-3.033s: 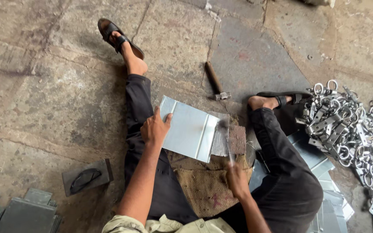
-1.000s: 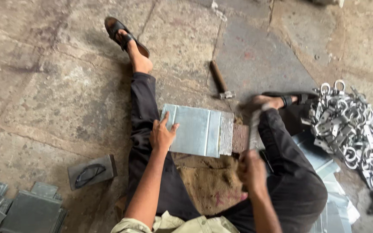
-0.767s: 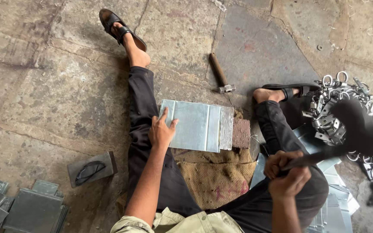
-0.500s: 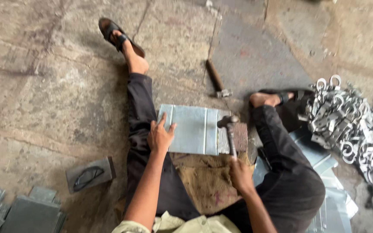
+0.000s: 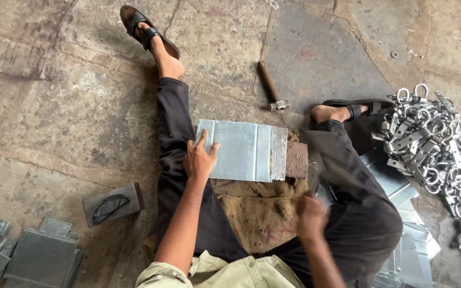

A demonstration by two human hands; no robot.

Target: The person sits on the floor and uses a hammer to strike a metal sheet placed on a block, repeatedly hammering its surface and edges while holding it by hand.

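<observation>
Left hand [image 5: 200,160]: spread flat, palm down, fingers splayed, pressing the near-left corner of the galvanised metal sheet [image 5: 241,150]; no grasp, only downward pressure. Right hand [image 5: 310,217]: closed round a thin dark handle, blurred with motion; the hammer [image 5: 324,184] it carries is too smeared to make out its head. Metal sheet: rectangular, grey, creased lengthwise, lying between the person's outstretched legs at 12 o'clock from the torso, its right margin resting on a rusty iron block [image 5: 296,159] that sits at 3 o'clock of the sheet. Burlap sacking [image 5: 265,205]: under the block and sheet, at 6 o'clock. Second hammer [image 5: 272,88]: wooden shaft, lying idle on the stone floor [image 5: 70,106] at 1 o'clock of the sheet, apart from it. Pile of metal rings and clasps [image 5: 438,144]: at 3 o'clock, beyond the right leg. Stacked cut sheets [image 5: 401,234]: under the right knee, at 4 o'clock; further stacks [image 5: 33,256] at 8 o'clock. Small dark plate with wire loop [image 5: 112,204]: at 8 o'clock, near the left thigh. Handling note, as judgement: the blow wants to land on the margin backed by the block, the pressing palm kept well left of the strike line, the sheet held square so the crease does not wander.
</observation>
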